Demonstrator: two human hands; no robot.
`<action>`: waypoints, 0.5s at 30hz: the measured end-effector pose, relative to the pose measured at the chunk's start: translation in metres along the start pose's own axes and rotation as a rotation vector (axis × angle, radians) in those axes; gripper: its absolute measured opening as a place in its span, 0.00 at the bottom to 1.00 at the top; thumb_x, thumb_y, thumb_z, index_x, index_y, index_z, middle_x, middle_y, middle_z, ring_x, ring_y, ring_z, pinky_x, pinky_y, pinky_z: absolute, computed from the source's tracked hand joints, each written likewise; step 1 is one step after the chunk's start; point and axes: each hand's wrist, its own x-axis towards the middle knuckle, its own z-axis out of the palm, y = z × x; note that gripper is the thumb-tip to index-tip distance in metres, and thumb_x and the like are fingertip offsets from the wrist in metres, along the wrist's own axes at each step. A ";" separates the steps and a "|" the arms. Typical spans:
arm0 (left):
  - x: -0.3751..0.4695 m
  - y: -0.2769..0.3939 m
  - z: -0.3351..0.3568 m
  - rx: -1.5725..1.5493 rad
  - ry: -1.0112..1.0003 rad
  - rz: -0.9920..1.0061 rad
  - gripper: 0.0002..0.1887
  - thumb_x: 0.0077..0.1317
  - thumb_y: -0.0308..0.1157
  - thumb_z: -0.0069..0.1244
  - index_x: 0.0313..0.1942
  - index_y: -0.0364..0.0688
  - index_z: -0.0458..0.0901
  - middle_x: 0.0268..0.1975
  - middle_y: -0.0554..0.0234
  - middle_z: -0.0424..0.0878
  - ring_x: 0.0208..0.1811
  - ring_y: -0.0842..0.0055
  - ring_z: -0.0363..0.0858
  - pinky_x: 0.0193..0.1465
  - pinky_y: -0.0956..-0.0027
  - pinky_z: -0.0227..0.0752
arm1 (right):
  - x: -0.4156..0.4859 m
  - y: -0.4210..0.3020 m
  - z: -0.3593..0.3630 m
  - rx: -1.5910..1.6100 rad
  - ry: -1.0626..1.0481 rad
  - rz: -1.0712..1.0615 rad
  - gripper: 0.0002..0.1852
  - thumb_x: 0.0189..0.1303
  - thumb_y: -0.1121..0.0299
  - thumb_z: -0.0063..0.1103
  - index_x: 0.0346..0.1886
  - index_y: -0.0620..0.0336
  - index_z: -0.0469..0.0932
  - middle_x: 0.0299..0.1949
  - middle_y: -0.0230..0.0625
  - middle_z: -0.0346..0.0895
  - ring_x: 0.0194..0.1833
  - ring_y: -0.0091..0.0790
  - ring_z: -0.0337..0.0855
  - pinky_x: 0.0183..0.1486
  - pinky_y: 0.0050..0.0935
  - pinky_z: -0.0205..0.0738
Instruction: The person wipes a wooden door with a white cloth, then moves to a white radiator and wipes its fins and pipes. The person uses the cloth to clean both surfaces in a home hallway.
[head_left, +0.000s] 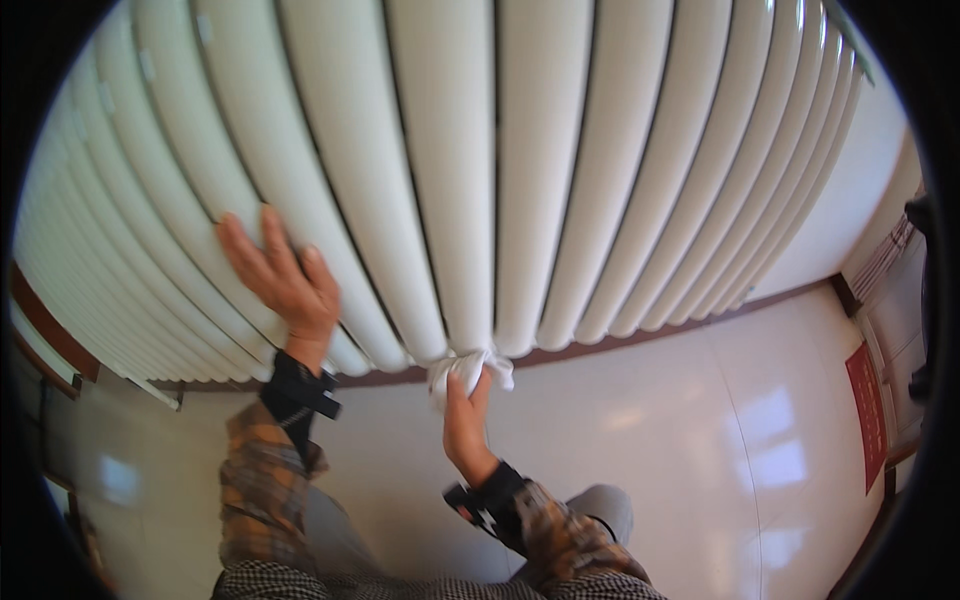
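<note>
A white column radiator (442, 172) fills the upper part of the view, its rounded tubes running side by side. My left hand (289, 277) lies on the tubes left of centre, fingers apart and nothing in it. Lower down, near the middle, my right hand (469, 420) grips a bunched white cloth (469, 371) against the bottom ends of the tubes. The cloth covers one tube's lower end and partly hides the dark skirting behind. Black bands circle both wrists over plaid sleeves.
Glossy pale floor tiles (667, 442) reach below the radiator, along a brown skirting board (600, 349). A red mat (866, 416) lies at the far right by a door (896, 330). A thin white pipe (159, 391) shows at the lower left. My knees are bent beneath my arms.
</note>
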 end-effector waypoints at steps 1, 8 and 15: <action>0.000 0.002 -0.002 -0.020 0.001 -0.003 0.29 0.79 0.44 0.40 0.74 0.37 0.69 0.80 0.33 0.52 0.81 0.36 0.49 0.79 0.37 0.46 | -0.016 -0.020 0.011 -0.061 -0.176 -0.025 0.30 0.75 0.66 0.58 0.75 0.64 0.60 0.65 0.40 0.71 0.66 0.35 0.70 0.70 0.34 0.64; 0.013 -0.023 -0.045 -0.211 -0.250 0.045 0.24 0.72 0.39 0.53 0.64 0.35 0.78 0.78 0.33 0.55 0.79 0.40 0.52 0.78 0.39 0.44 | 0.046 -0.214 0.128 -1.110 0.205 -1.498 0.28 0.60 0.82 0.61 0.67 0.66 0.71 0.74 0.61 0.58 0.73 0.68 0.60 0.75 0.55 0.55; 0.039 -0.121 -0.048 0.062 -0.142 -0.028 0.40 0.77 0.56 0.41 0.75 0.31 0.60 0.80 0.37 0.56 0.83 0.36 0.43 0.79 0.28 0.28 | 0.026 -0.116 0.196 -1.355 -0.181 -1.761 0.32 0.55 0.79 0.59 0.66 0.43 0.80 0.76 0.47 0.62 0.78 0.53 0.60 0.74 0.62 0.52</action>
